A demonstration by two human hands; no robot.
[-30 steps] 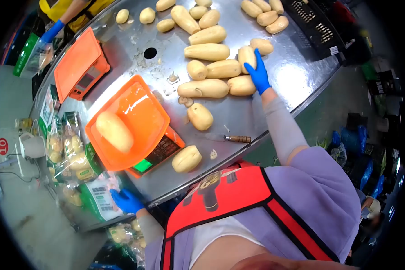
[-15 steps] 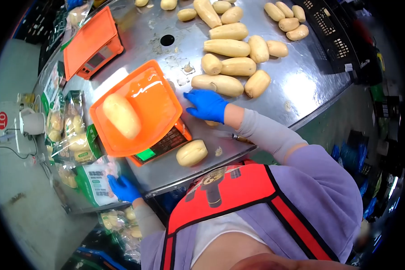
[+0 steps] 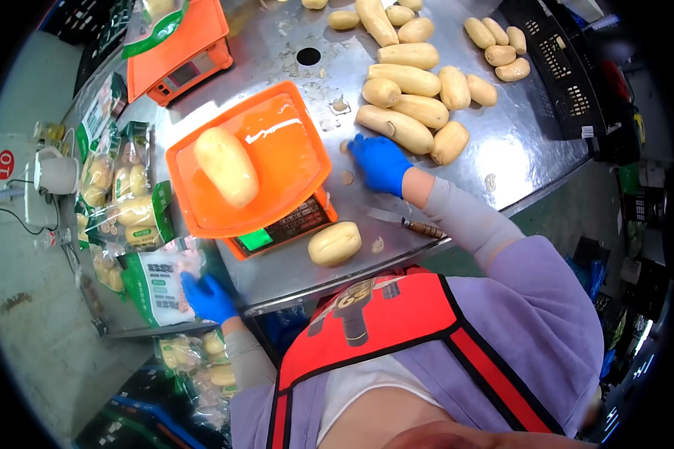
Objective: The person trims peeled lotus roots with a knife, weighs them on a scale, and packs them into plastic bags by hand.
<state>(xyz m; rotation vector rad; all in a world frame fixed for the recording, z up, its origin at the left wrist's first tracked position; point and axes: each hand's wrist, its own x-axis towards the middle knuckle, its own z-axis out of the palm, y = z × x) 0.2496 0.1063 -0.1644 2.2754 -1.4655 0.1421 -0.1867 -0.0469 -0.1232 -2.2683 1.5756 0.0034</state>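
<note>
My right hand [image 3: 382, 165], in a blue glove, is low over the steel table with its fingers stretched toward a small round lotus root slice [image 3: 344, 147]. Another thin slice [image 3: 347, 177] lies beside the hand. Just past it is a long lotus root [image 3: 395, 129] at the near end of a group of pale roots. My left hand [image 3: 208, 298], also gloved, rests with fingers apart at the edge of a white and green printed bag [image 3: 165, 288]. One lotus root [image 3: 226, 166] lies in the orange scale tray [image 3: 292, 142]; another root [image 3: 335, 244] lies in front of the scale.
A knife [image 3: 408, 223] with a wooden handle lies near the table's front edge. A second orange scale [image 3: 180, 52] stands farther back, carrying a bag. Packed bags [image 3: 131, 209] line the left side. A black crate [image 3: 558, 75] is at the right, near several short roots [image 3: 499, 55].
The view has shifted, so the table things appear farther right. My right hand has moved slightly, and two small slices and the knife blade now show. My left hand stays by the bag.
</note>
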